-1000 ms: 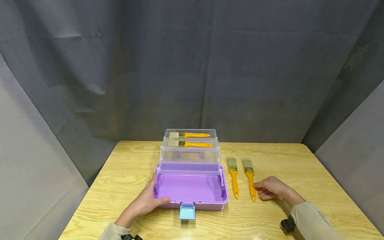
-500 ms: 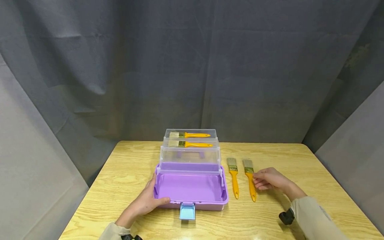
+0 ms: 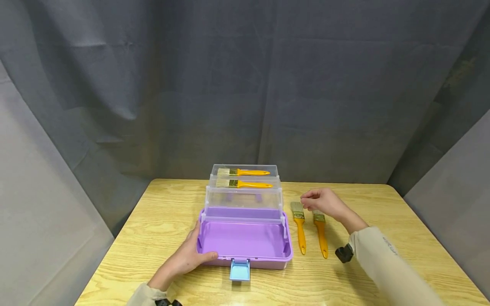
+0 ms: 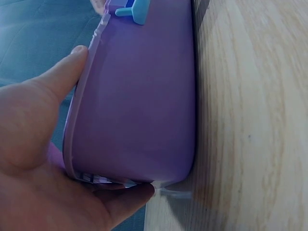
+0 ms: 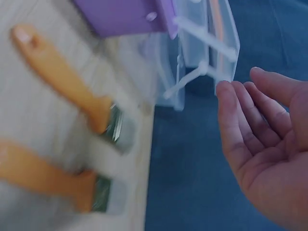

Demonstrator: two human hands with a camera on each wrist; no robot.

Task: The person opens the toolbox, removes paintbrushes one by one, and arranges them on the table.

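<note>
My left hand (image 3: 186, 256) grips the front left corner of a purple toolbox (image 3: 264, 263), its thumb at the front rim and its fingers along the side; the left wrist view shows the same hold. The box stands opened, with clear trays (image 3: 243, 198) raised at its back. In the upper trays lie two paintbrushes, a rear one (image 3: 252, 172) and a front one (image 3: 253, 185). To the right of the box are two more on the table, a left paintbrush (image 3: 300, 231) and a right paintbrush (image 3: 322, 238). Holding nothing, my right hand (image 3: 326, 203) hovers over their bristle ends, fingers loosely bent.
A light-blue latch (image 3: 240, 270) hangs down at the box's front. The wooden table (image 3: 153, 221) ends at the back before a dark grey curtain (image 3: 325, 106). Pale panels stand at both sides.
My right hand has moved away from me and leftward, from beside the right paintbrush's handle to above the bristles, and has taken nothing up. My left hand has stayed on the toolbox.
</note>
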